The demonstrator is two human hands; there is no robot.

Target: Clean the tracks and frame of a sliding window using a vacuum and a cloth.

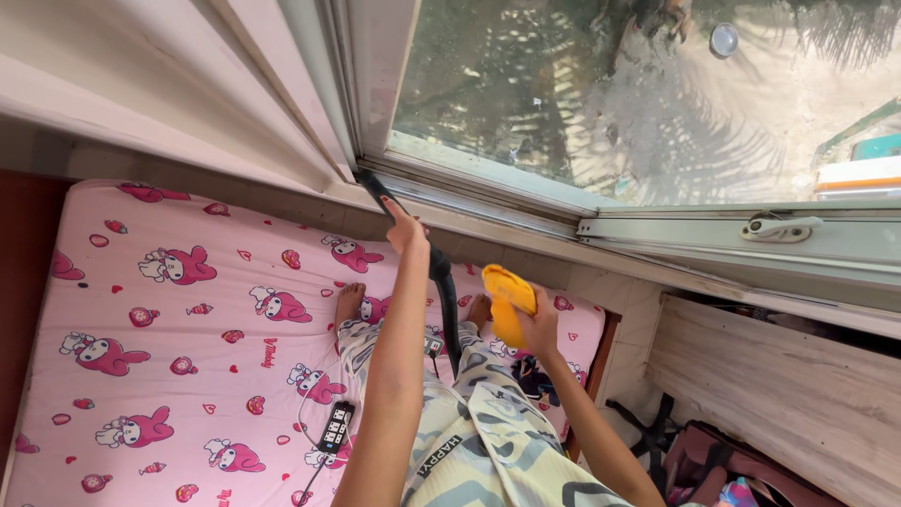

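Up on the bed [141,235], pink cartoon sheet all over, standing right against its window-side edge. Left hand [405,228] is wrapped around a black hose [443,282] whose nozzle pokes into the window track [488,188]. Right hand [540,324] is closed on a yellow cloth [507,300], crumpled. A power strip [336,427] lies by the feet.
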